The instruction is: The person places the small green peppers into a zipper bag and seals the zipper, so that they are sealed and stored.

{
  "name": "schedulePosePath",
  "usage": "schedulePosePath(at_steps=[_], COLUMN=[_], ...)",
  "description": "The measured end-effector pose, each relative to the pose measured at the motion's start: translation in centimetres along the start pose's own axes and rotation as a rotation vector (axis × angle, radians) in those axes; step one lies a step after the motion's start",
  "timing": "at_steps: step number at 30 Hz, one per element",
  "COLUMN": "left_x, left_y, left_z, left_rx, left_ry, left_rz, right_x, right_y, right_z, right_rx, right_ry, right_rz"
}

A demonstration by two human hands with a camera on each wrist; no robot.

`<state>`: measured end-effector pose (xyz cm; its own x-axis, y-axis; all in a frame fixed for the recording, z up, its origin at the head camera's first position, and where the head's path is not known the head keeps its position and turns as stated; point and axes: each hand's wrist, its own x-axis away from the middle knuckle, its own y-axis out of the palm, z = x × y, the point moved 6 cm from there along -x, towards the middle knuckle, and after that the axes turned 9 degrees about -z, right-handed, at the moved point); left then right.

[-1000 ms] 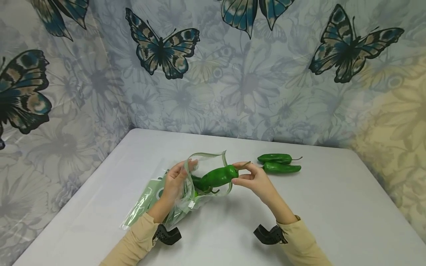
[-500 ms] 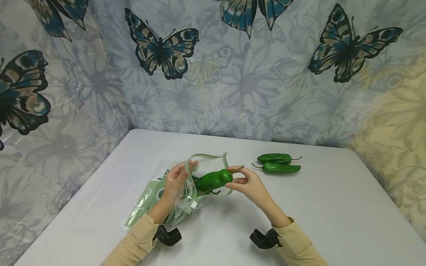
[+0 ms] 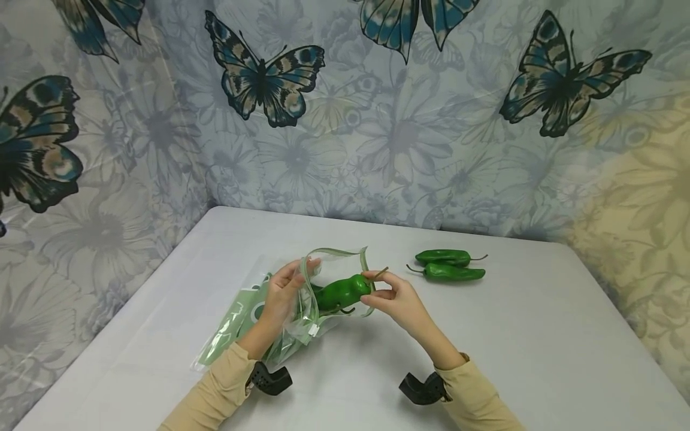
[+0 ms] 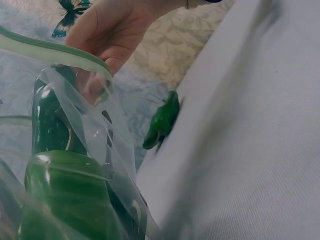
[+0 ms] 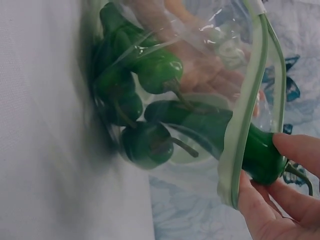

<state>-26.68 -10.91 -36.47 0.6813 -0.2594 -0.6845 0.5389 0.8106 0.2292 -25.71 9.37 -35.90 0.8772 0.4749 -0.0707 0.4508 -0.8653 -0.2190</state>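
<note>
My left hand (image 3: 281,296) holds the mouth of a clear zip bag (image 3: 300,336) with a pale green seal strip, keeping it spread wide. At the stem end, my right hand (image 3: 398,299) pinches a long green pepper (image 3: 341,293) between thumb and fingers. Most of that pepper is inside the bag; in the right wrist view its stem end sticks out past the seal strip (image 5: 244,107). Several other green peppers (image 5: 159,72) lie deeper in the bag, seen through the plastic. My left fingers are partly hidden behind the bag in the right wrist view.
Two green peppers (image 3: 454,272) lie side by side on the white table (image 3: 539,335), to the back right of my right hand. Flat green-printed plastic (image 3: 229,335) spreads to the left of the bag. Butterfly-patterned cloth (image 3: 399,179) stands behind the table.
My right hand has moved left and slightly down, sliding the pepper further into the bag. My left hand stays in place on the bag's mouth.
</note>
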Motion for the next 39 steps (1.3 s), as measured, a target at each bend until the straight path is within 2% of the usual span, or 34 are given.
schedulePosePath(at_steps=[10,22,27,32,39], left_x=[0.0,0.1,0.0,0.0,0.1], left_y=[0.1,0.1,0.1,0.1,0.0], left_z=[-0.2,-0.3,-0.3,-0.4,-0.5], left_rx=[0.007,0.008,0.004,0.011,0.021], left_ry=[-0.004,-0.032,-0.03,-0.029,-0.03], left_rz=[-0.006,0.02,0.021,0.017,0.016], right_x=[-0.1,-0.4,-0.5,-0.6,-0.6], right_y=[0.7,1.2,1.3,1.3,1.2], right_z=[0.2,0.6,0.5,0.3,0.0], right_rx=[0.004,-0.031,-0.006,0.07,0.053], right_ry=[0.013,0.012,-0.032,-0.075,-0.098], right_rz=[-0.041,-0.082,-0.09,-0.062,0.012])
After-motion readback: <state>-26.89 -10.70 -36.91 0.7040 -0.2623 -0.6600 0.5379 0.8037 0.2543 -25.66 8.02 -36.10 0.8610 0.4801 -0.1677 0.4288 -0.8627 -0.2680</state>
